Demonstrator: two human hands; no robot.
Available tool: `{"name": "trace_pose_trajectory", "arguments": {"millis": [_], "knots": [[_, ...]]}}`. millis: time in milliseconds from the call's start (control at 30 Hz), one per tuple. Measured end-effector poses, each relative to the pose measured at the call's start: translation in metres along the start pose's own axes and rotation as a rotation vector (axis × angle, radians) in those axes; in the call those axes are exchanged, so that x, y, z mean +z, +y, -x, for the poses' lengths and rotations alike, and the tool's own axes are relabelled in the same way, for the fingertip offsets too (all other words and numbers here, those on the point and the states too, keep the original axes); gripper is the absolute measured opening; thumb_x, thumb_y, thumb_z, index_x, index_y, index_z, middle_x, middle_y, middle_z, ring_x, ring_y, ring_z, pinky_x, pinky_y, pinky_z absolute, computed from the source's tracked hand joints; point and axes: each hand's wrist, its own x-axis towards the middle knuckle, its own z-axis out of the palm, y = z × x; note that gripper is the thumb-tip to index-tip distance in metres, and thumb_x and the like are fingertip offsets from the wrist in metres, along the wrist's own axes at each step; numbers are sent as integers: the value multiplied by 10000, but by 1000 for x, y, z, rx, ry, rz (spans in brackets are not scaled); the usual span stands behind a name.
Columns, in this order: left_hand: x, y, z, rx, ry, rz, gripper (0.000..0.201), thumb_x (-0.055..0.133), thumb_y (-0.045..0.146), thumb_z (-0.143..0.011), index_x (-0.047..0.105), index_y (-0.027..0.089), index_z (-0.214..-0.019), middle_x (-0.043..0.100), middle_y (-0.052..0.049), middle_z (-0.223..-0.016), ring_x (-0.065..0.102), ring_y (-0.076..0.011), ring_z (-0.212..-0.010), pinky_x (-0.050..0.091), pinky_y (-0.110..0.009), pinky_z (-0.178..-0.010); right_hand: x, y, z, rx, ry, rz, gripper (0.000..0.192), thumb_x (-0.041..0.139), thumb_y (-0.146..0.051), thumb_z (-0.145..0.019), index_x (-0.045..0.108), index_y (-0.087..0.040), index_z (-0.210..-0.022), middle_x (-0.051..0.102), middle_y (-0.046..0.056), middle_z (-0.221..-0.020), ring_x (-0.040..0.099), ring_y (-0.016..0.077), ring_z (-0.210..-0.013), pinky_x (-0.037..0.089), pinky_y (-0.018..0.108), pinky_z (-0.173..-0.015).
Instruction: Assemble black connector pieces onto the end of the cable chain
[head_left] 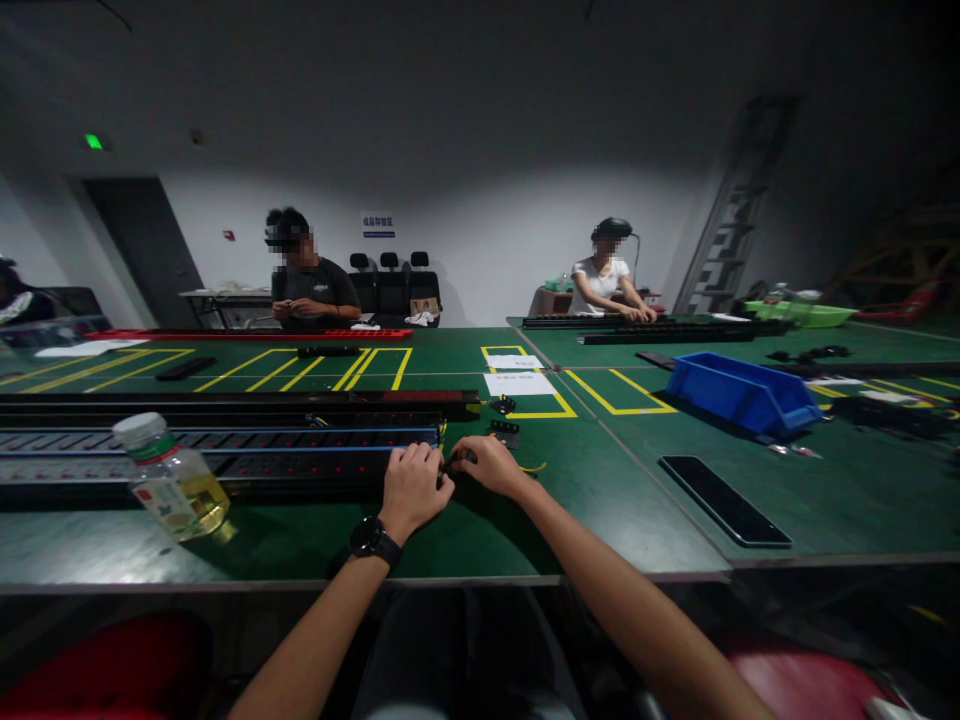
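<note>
Resting both hands at the right end of the long black strip with rows of sockets (225, 465), I curl my left hand (411, 490) with its fingers closed on the strip's end, near the front edge of the green tabletop (600, 500). My right hand (491, 462) pinches something small and dark there; what it is I cannot tell. A clear plastic bottle of yellow liquid (171, 478) stands toward the front left.

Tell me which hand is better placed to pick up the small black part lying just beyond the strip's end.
Right, probably. The right hand sits at the end of the long black strip, nearest the small black part. The left hand rests on the strip itself, farther away.
</note>
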Motion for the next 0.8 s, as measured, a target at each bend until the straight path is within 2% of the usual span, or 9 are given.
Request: {"name": "trace_pose_trajectory", "arguments": {"millis": [400, 800], "knots": [[3, -1, 0, 4, -8, -40, 153, 573, 306, -894, 660, 191, -945, 684, -101, -999, 588, -282, -994, 368, -448, -854, -5, -7, 2, -24, 21, 101, 128, 727, -204, -904, 766, -243, -1020, 766, 16, -955, 700, 177, -893, 443, 247, -754], [6, -3, 0, 24, 9, -25, 165, 561, 297, -909, 670, 183, -958, 684, -105, -1001, 585, -283, -1002, 378, -452, -868, -3, -8, 3, 7, 7, 105, 141, 712, -210, -912, 755, -245, -1042, 764, 19, -970, 696, 178, -899, 439, 241, -742]]}}
